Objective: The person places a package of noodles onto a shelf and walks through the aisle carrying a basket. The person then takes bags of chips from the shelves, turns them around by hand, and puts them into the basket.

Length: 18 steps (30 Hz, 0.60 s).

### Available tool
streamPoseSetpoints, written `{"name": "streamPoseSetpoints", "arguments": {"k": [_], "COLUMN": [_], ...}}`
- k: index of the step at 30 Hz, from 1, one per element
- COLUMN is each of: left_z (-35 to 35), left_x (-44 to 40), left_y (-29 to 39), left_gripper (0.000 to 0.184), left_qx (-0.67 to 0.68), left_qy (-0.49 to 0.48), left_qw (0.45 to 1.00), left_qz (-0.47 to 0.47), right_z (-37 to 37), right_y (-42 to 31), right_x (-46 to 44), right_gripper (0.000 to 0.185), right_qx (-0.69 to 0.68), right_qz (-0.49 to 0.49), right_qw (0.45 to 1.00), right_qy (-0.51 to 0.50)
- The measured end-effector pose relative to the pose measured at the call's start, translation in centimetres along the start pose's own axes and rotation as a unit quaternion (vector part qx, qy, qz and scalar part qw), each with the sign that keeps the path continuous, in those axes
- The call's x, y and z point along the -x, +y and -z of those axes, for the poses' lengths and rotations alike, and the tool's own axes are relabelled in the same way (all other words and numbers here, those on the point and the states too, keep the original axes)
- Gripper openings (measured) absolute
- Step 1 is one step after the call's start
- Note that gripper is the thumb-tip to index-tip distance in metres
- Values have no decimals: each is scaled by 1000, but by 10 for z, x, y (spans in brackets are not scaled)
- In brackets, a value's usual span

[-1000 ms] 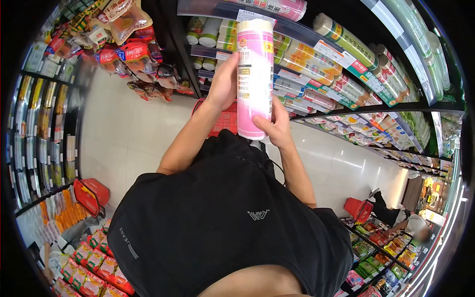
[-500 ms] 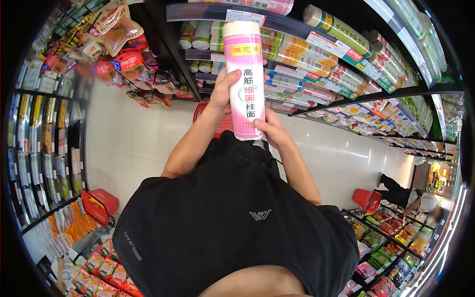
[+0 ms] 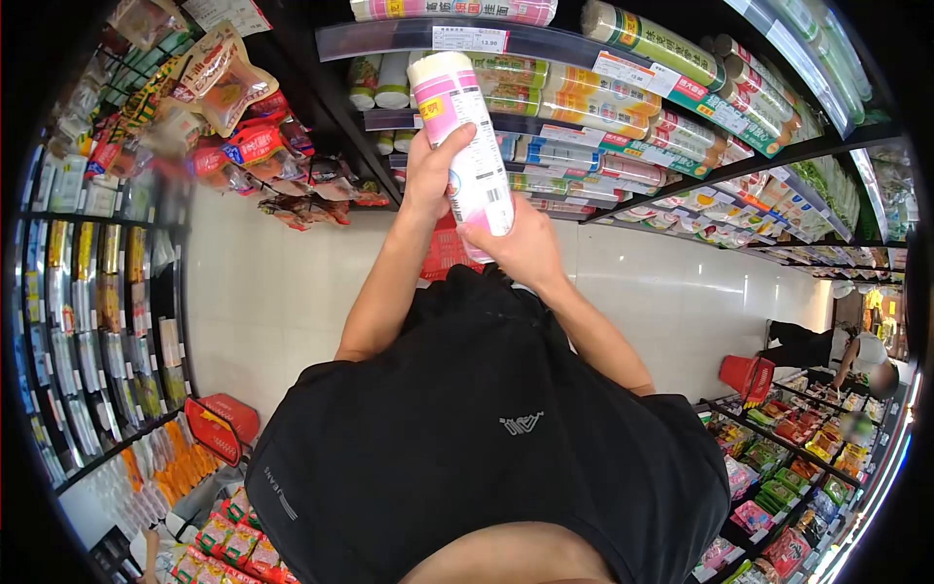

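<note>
A pink and white cylindrical pack of dried noodles [image 3: 475,146] is held up in front of my body, its top tilted to the left. Its printed side panel with small text and a barcode faces me. My left hand [image 3: 435,170] grips the pack from the left, thumb across the front. Around its lower right side my right hand [image 3: 520,238] is closed, with the thumb pressed near the bottom end. The fingers behind the pack are mostly hidden. Just beyond the hands, partly covered, is a red shopping basket [image 3: 449,251] below.
Ahead, a shelf [image 3: 545,49] holds rows of noodle packs with price tags. Bagged snacks [image 3: 229,83] hang at the upper left. Red baskets [image 3: 222,428] stand at the lower left and at the right [image 3: 747,378]. Another person [image 3: 861,355] leans by the right-hand display.
The noodle pack has been turned about its length, so the side panel shows instead of the front label. It now tilts left, and my right hand wraps farther around its lower end.
</note>
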State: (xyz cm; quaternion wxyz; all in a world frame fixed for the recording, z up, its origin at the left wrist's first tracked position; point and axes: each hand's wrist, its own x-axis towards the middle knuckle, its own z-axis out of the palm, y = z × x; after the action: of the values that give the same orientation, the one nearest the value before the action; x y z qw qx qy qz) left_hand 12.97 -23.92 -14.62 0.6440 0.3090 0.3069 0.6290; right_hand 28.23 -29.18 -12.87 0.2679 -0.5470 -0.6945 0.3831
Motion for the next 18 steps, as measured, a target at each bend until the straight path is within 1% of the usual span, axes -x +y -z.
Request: {"name": "streamPoseSetpoints", "arguments": {"k": [2, 3, 4, 5, 6, 7, 8, 9, 11, 12, 14, 18], "left_z": [2, 1, 2, 3, 3, 2, 2, 2, 4, 4, 2, -2], "left_x": [2, 3, 7, 7, 7, 7, 7, 6, 10, 11, 12, 12], "left_y": [0, 3, 5, 5, 4, 2, 1, 1, 1, 1, 3, 5], "left_gripper": [47, 44, 41, 48, 48, 49, 51, 51, 54, 54, 55, 57], "left_qx": [-6, 16, 38, 62, 62, 79, 96, 97, 96, 97, 113, 121], "left_qy": [-8, -23, -36, -48, -46, -67, -89, -89, -136, -132, -147, -122], "left_qw": [1000, 999, 998, 996, 996, 993, 989, 988, 984, 985, 981, 984], "left_qz": [-11, -26, -40, -42, -43, -59, -75, -78, -58, -61, -56, -54], "right_z": [-1, 0, -2, -3, -4, -5, -7, -10, -13, -14, -15, -20], "right_y": [-1, 8, 18, 26, 32, 37, 38, 38, 33, 32, 30, 33], "right_x": [2, 3, 2, 0, -2, 0, 0, 1, 5, 7, 10, 11], "right_gripper": [72, 68, 68, 64, 60, 58, 58, 61, 65, 65, 65, 64], "right_qx": [-17, -74, -75, -231, -380, -445, -443, -432, -415, -414, -423, -435], "right_qz": [-2, -7, -9, -23, -35, -92, -91, -74, -47, -48, -42, -41], "right_qw": [1000, 996, 995, 964, 905, 859, 859, 865, 878, 877, 880, 879], "right_qy": [-15, -55, -60, -127, -189, -238, -240, -242, -234, -238, -211, -192]}}
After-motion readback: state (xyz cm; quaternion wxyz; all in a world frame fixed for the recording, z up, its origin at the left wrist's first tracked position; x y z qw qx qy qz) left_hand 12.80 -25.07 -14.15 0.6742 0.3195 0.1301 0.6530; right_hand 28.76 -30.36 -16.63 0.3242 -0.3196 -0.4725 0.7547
